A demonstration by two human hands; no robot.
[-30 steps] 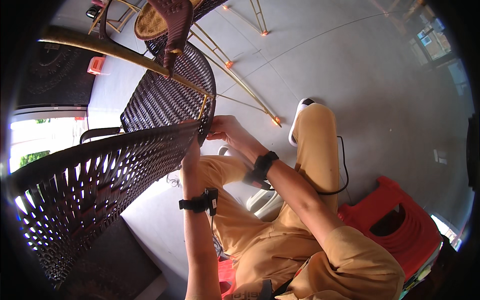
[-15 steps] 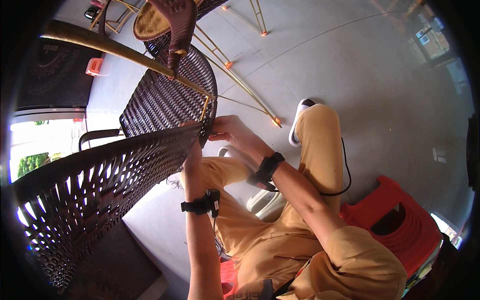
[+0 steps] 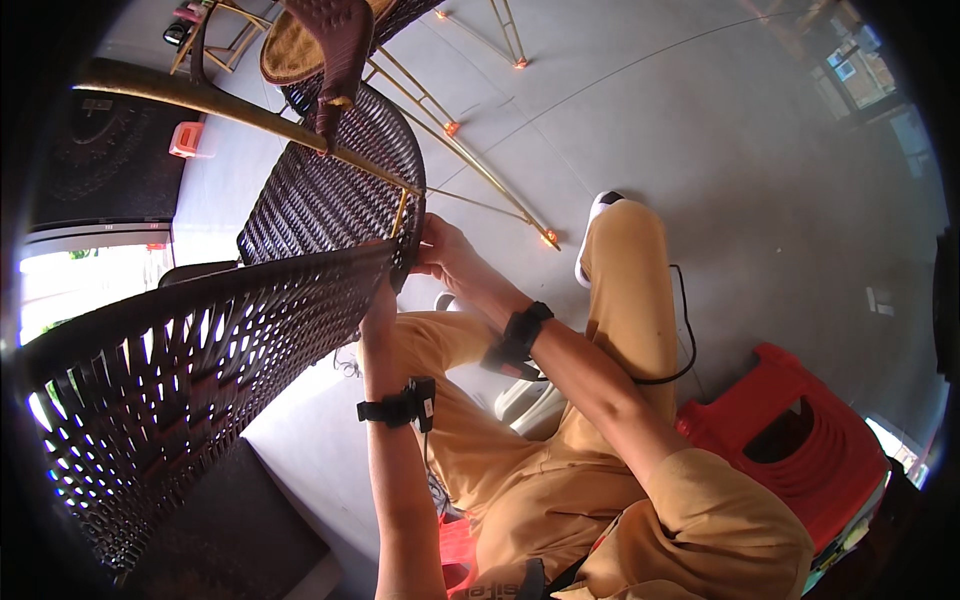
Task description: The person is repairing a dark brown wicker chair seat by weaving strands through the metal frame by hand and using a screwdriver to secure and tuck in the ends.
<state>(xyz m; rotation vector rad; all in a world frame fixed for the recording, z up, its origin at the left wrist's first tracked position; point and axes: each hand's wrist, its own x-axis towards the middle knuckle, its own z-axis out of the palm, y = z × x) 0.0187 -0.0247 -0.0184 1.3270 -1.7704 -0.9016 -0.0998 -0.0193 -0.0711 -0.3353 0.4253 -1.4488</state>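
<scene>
A dark brown woven chair [image 3: 335,185] is tipped on its side in front of me, its gold metal frame showing at the top. The woven panel [image 3: 215,330] nearest me slants down to the left. At the right end of that panel is my left hand [image 3: 378,308], its fingers mostly hidden behind the weave. My right hand [image 3: 447,255] is at the chair's rim close by, fingers bent inward against the edge. Whatever small thing lies between its fingertips is hidden. Both wrists wear black straps with small devices.
A red plastic stool [image 3: 790,450] stands to my right. Gold legs [image 3: 495,185] reach over the grey floor beyond the chair. A small orange stool [image 3: 186,139] sits far left. A black cable [image 3: 690,330] loops beside my right knee.
My right hand has shifted slightly up along the chair's rim and its fingers have moved. The left fingertips that showed above the panel's edge are now hidden.
</scene>
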